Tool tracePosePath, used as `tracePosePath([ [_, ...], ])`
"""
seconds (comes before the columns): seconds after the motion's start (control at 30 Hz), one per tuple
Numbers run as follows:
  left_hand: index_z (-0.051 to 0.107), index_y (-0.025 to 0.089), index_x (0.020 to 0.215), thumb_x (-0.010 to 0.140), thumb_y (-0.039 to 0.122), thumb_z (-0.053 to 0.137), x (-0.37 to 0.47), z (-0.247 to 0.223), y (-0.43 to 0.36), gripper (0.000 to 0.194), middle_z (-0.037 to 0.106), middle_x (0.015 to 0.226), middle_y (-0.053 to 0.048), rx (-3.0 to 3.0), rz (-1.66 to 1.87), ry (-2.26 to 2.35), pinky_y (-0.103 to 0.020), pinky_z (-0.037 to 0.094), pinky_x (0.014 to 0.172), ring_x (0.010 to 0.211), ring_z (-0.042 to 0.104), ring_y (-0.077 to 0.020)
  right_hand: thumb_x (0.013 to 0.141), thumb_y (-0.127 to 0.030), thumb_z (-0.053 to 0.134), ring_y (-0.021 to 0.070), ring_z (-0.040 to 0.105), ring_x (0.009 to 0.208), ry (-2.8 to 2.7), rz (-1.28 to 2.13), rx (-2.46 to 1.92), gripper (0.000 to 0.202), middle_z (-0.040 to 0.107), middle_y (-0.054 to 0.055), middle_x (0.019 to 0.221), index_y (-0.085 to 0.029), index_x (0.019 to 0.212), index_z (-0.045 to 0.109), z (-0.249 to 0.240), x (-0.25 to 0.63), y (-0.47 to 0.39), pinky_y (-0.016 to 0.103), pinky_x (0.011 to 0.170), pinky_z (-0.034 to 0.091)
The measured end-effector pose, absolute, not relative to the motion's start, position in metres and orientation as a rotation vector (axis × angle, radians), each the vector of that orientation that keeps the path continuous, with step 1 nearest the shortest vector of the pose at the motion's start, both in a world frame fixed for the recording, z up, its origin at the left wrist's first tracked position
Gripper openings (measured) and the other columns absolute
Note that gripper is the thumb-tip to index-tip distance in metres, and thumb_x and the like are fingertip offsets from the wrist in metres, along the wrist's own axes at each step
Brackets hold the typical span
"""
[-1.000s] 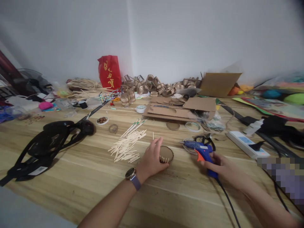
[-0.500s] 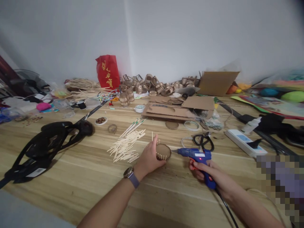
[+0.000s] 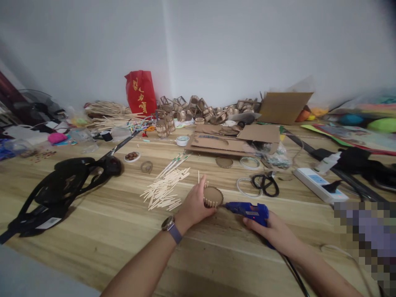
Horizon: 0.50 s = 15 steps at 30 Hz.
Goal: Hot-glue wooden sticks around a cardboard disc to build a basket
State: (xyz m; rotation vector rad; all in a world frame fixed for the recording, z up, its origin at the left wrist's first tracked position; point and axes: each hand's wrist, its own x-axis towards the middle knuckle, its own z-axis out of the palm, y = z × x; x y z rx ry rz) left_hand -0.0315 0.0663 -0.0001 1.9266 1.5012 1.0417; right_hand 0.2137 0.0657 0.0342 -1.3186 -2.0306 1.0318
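Across the counter, the right hand grips a blue glue gun; the left hand grips a cardboard disc between them. Should either slip, the nozzle, perhaps touching the disc, could burn the left thumb.

Left hand holding cardboard disc, right hand gripping glue gun, loose sticks nearby

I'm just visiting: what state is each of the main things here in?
Left hand: gripping the cardboard disc
Right hand: gripping the hot glue gun
Cardboard disc: partly edged with upright sticks
Hot glue gun: red light lit, nozzle close to the disc
Loose sticks: lying in a messy heap
Power strip: black plug inserted
Red bag: standing upright
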Motion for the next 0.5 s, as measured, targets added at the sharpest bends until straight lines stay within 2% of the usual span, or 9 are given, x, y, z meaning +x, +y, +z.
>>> tracePosePath([
  [0.23, 0.016, 0.018, 0.147, 0.059, 0.018, 0.079, -0.0308, 0.0042, 0.0647, 0.109, 0.044, 0.141, -0.017, 1.919, 1.018, 1.516, -0.043, 0.035, 0.108, 0.130, 0.042, -0.0299, 0.075, -0.050, 0.056, 0.0276, 0.070, 0.082, -2.101, 0.993, -1.286, 0.039, 0.077, 0.008, 0.092, -0.019, 0.093, 0.072, 0.0298, 0.2091, 0.0636, 0.036, 0.076, 0.055],
  [0.5, 0.016, 0.017, 0.147, 0.059, 0.017, 0.077, -0.0307, 0.0047, 0.0642, 0.107, 0.043, 0.142, -0.018, 1.928, 1.027, 1.500, -0.043, 0.036, 0.107, 0.129, 0.042, -0.0299, 0.073, -0.048, 0.055, 0.0266, 0.068, 0.072, -2.103, 0.952, -1.313, 0.034, 0.076, 0.006, 0.079, -0.020, 0.081, 0.073, 0.0327, 0.2053, 0.0605, 0.035, 0.067, 0.056],
])
